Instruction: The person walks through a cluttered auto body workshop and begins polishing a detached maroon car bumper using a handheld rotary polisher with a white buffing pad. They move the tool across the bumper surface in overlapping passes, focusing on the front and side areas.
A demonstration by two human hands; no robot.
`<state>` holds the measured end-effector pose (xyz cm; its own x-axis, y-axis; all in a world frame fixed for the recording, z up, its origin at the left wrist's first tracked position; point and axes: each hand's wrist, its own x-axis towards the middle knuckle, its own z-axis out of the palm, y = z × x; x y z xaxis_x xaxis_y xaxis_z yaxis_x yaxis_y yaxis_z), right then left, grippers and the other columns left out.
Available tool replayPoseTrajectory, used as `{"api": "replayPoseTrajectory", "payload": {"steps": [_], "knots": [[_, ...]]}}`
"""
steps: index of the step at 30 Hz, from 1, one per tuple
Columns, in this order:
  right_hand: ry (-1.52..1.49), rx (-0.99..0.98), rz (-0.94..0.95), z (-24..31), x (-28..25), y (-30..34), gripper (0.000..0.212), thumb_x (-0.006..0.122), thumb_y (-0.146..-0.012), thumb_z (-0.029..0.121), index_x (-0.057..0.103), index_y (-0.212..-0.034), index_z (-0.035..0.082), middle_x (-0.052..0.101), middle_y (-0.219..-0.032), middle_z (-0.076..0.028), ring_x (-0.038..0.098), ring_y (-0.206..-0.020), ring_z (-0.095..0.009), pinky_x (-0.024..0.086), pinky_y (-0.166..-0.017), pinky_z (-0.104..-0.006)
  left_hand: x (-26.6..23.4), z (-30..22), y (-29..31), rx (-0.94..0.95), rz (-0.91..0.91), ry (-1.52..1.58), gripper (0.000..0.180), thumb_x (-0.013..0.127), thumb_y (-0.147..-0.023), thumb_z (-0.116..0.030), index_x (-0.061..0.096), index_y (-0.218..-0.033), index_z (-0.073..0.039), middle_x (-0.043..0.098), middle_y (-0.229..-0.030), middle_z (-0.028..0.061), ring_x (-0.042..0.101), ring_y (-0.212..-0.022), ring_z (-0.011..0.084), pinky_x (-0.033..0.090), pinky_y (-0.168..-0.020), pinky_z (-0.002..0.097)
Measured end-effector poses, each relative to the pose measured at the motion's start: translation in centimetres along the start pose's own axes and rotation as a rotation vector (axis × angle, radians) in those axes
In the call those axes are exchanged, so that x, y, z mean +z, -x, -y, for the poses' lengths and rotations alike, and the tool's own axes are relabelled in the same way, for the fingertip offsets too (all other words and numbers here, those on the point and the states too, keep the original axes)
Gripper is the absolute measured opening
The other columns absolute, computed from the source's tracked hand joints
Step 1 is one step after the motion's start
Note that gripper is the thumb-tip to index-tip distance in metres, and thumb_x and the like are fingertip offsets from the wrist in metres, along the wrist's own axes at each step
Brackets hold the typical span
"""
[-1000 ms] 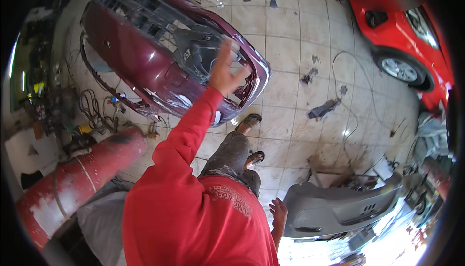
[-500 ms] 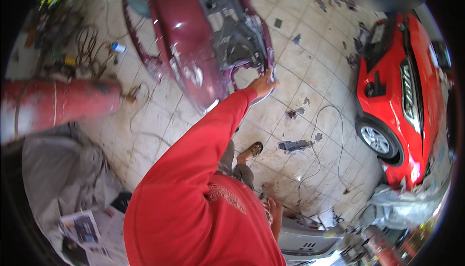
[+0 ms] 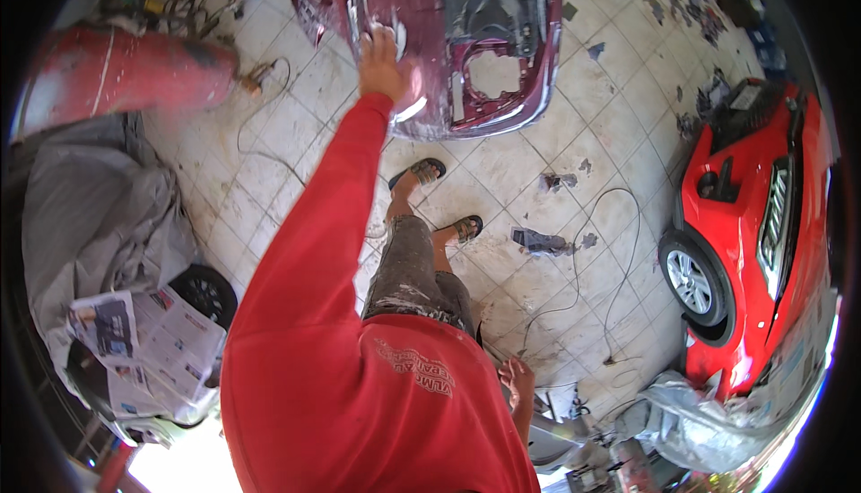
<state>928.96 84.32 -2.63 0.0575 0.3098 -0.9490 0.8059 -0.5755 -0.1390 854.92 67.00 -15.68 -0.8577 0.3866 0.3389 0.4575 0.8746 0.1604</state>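
Note:
A maroon car body panel (image 3: 430,53), door-like with a black inner section and a round-cornered opening, stands in front of me at the top of the view. My left hand (image 3: 384,67) rests on its smooth painted outer face, near a pale patch and a bright reflection. The fingers of that hand are spread and hold nothing. Low beside my hip, on the right, hangs my right hand (image 3: 517,381). It looks loosely open, and I see nothing in it.
A red car front (image 3: 744,233) stands on the right. A large red cylinder (image 3: 134,76) lies at the left, above a grey cover (image 3: 99,197) and newspaper sheets (image 3: 170,340). Torn dark scraps (image 3: 543,242) and a thin cable (image 3: 574,269) lie on the tiled floor.
My left hand has moved left from the panel's edge by the opening onto its outer face. The view has shifted, and both my sandalled feet now show.

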Motion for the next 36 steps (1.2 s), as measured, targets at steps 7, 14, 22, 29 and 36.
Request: {"api": "replayPoseTrajectory", "payload": {"steps": [7, 14, 22, 29, 36], "knots": [[0.181, 0.062, 0.037, 1.9, -1.2, 1.5, 0.05, 0.071, -0.1, 0.035, 0.061, -0.14, 0.006, 0.072, -0.121, -0.012, 0.072, -0.096, -0.021, 0.055, -0.08, -0.0336, 12.3, -7.3, 25.0, -0.82, 0.61, 0.693, 0.106, 0.07, -0.091, -0.056, 0.019, -0.162, 0.005, 0.026, -0.165, 0.0306, 0.023, -0.155, 0.0426, 0.023, -0.126, 0.0449], [0.223, -0.049, 0.027, 6.9, -1.5, 1.0, 0.062, 0.068, -0.101, 0.043, 0.055, -0.146, 0.004, 0.068, -0.13, -0.016, 0.07, -0.113, -0.031, 0.056, -0.093, -0.0416, 8.7, -8.6, 7.9, -1.804, -0.256, 1.852, 0.098, 0.048, -0.094, -0.078, 0.026, -0.163, -0.013, 0.029, -0.168, 0.0124, 0.032, -0.152, 0.029, 0.032, -0.117, 0.0558], [0.322, -0.14, 0.052, 15.6, 2.0, 1.1, 0.065, 0.068, -0.1, 0.046, 0.055, -0.146, 0.001, 0.067, -0.132, -0.018, 0.07, -0.114, -0.033, 0.056, -0.094, -0.0427, -4.4, -6.5, -3.2, -1.13, -0.397, 1.271, 0.09, 0.046, -0.102, -0.065, 0.033, -0.158, 0.004, 0.031, -0.165, 0.0255, 0.034, -0.151, 0.0398, 0.027, -0.123, 0.045], [0.41, -0.177, 0.112, 21.9, 6.9, 1.4, 0.064, 0.07, -0.1, 0.042, 0.055, -0.146, 0.001, 0.069, -0.128, -0.019, 0.071, -0.112, -0.031, 0.057, -0.093, -0.0396, 3.7, -5.0, 12.9, -0.758, 0.033, 0.855, 0.091, 0.047, -0.103, -0.06, 0.019, -0.162, 0.003, 0.022, -0.168, 0.0268, 0.019, -0.156, 0.0442, 0.021, -0.126, 0.0476], [0.43, -0.182, 0.102, 24.1, 8.2, 2.2, 0.06, 0.067, -0.101, 0.042, 0.057, -0.144, 0.001, 0.069, -0.129, -0.019, 0.071, -0.11, -0.03, 0.056, -0.092, -0.0411, 7.2, -8.6, 17.0, -1.818, 0.172, 1.472, 0.098, 0.042, -0.096, -0.079, 0.015, -0.167, -0.017, 0.016, -0.173, 0.0153, 0.02, -0.157, 0.0409, 0.026, -0.121, 0.0615]]}}
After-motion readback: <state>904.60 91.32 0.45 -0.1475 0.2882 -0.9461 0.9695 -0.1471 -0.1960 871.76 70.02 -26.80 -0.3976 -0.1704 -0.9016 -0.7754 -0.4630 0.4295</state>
